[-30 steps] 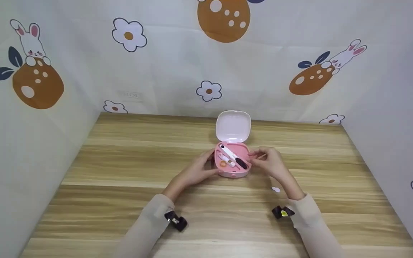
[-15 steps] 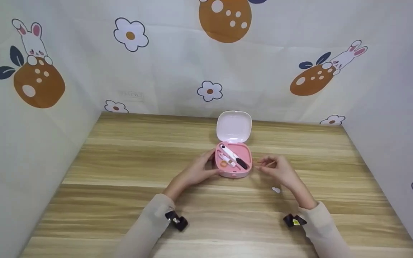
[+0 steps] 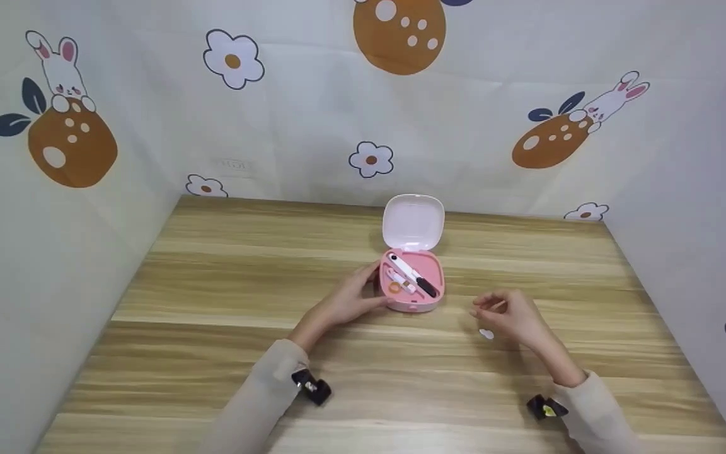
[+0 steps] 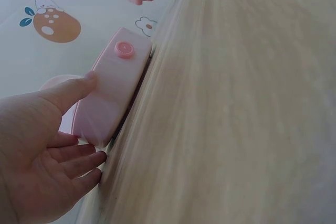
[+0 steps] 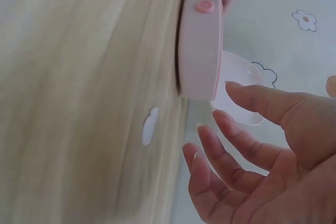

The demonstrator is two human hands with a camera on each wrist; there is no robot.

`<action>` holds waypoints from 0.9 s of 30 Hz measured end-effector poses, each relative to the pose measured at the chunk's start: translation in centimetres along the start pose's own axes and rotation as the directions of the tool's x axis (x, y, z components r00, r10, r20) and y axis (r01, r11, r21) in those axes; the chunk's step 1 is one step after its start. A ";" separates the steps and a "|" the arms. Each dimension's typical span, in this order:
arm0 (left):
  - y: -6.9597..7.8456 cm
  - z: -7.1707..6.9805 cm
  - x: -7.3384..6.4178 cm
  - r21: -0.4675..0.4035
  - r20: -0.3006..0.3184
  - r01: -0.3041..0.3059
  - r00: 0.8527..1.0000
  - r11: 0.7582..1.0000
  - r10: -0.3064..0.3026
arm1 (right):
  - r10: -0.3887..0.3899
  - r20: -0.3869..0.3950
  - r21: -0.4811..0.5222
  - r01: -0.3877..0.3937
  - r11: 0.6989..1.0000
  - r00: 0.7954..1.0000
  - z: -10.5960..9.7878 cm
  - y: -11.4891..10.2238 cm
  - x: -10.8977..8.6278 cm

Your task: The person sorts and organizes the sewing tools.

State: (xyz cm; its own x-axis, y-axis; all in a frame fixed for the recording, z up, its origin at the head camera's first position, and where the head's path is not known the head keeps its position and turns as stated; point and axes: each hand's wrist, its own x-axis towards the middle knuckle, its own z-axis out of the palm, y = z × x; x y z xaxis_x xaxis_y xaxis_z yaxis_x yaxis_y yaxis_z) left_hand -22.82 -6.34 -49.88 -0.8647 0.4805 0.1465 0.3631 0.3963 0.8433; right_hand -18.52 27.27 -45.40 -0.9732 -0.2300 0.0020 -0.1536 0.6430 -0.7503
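Note:
A small pink and white case stands on the table with its white lid raised at the back. Inside lie a long white tool with a black end, a smaller pink-and-white piece and an orange ring. My left hand grips the case at its left front corner, thumb along the front edge. In the left wrist view the front wall shows a round pink button. To the right of the case, my right hand hangs with loosely bent fingers, holding nothing.
A small white cloud-shaped piece lies on the wooden table, just below the right fingertips in the head view. Printed cloth walls close in the back and both sides. Each wrist wears a small black camera.
My right hand has drawn away from the case's right side, moving right and toward me. My left hand keeps its hold, and the case and its contents stay put.

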 end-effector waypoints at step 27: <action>-0.1 0.0 0.0 0.014 -0.003 0.016 1.000 1.000 -0.016 | -0.061 0.028 -0.111 0.064 0.992 0.998 -0.2 2.6 -3.2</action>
State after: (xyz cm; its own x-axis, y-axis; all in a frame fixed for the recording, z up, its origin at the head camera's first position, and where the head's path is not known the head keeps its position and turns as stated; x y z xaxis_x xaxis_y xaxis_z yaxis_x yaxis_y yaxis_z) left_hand -22.81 -6.37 -49.99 -0.8714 0.4718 0.1342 0.3537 0.4148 0.8384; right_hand -15.85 29.85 -47.19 -0.9569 -0.2890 0.0297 -0.2335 0.7043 -0.6704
